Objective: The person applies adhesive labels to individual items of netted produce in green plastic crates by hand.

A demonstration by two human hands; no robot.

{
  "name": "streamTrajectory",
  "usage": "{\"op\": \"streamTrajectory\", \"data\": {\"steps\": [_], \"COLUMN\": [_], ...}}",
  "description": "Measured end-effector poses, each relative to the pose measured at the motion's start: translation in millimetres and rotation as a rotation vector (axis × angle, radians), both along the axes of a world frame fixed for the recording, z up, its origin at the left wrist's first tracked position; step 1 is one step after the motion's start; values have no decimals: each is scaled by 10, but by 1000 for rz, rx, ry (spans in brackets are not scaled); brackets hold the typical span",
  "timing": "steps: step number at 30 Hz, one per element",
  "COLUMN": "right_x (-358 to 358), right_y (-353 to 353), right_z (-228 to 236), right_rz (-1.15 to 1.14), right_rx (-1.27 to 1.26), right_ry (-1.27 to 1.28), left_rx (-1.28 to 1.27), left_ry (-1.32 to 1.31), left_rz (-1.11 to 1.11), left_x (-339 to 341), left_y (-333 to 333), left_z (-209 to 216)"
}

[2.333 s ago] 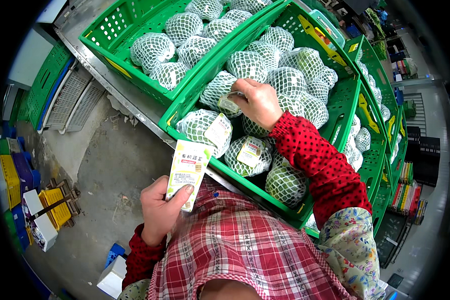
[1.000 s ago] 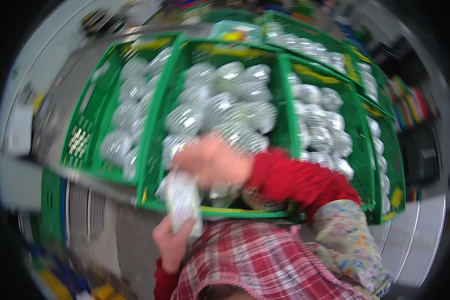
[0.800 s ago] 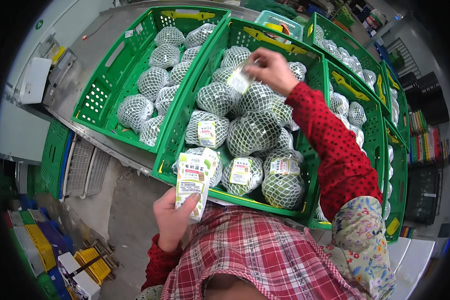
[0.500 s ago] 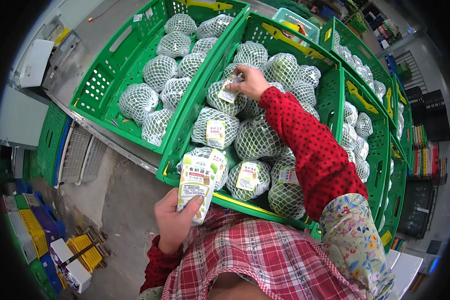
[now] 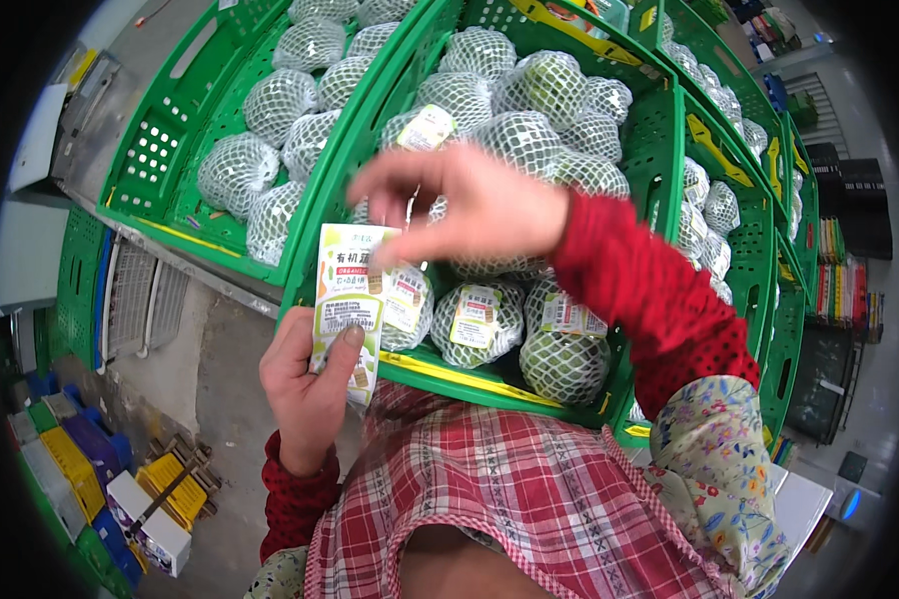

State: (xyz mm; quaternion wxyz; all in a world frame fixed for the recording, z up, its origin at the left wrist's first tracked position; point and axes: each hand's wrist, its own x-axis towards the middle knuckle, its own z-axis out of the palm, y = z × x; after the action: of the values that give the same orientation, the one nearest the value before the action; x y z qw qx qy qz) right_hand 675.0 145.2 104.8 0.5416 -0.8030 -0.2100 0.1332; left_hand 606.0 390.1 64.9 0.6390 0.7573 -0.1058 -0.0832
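Note:
My left hand [image 5: 305, 384] grips a stack of white and green printed labels [image 5: 342, 270], thumb across the front, just beyond the near left corner of a green crate [image 5: 489, 383]. My right hand [image 5: 479, 205], blurred by motion, hovers over that crate with thumb and fingers apart, close to the top of the stack. Round green vegetables in white foam nets [image 5: 549, 92] fill the crate. Labels lie on several of them, including a front netted vegetable [image 5: 474, 324] and one farther back [image 5: 425, 128]. My right hand and sleeve hide part of the middle.
A second green crate [image 5: 160, 215] on the left holds more netted vegetables, with bare bottom showing along its left side. Further green crates [image 5: 739, 190] stand in a row at the right. Stacked coloured crates [image 5: 75, 464] sit on the floor at lower left.
My right hand has left the label on a netted vegetable and come back toward the stack, its fingers spreading. My left hand has shifted left with the labels. The view has shifted too.

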Motion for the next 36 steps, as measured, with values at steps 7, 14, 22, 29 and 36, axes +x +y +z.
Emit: {"op": "streamTrajectory", "data": {"steps": [7, 14, 22, 29, 36], "right_x": [-790, -818, 162, 332, 310], "right_y": [190, 127, -1423, -1146, -1190], "right_z": [-112, -98, -883, -1142, -1069], "right_rz": [-91, -77, -838, -950, -985], "right_rx": [16, -228, -722, -817, -686], "right_ry": [-62, -439, 36, 158, 145], "left_rx": [185, 9, 43, 45, 23], "left_ry": [-602, -292, -254, -288, -256], "left_rz": [-227, -229, -168, -153, -179], "left_x": [145, 26, 56, 101, 108], "left_y": [-204, -219, -267, -258, -221], "left_z": [178, -2, -249, -222, -227]}}
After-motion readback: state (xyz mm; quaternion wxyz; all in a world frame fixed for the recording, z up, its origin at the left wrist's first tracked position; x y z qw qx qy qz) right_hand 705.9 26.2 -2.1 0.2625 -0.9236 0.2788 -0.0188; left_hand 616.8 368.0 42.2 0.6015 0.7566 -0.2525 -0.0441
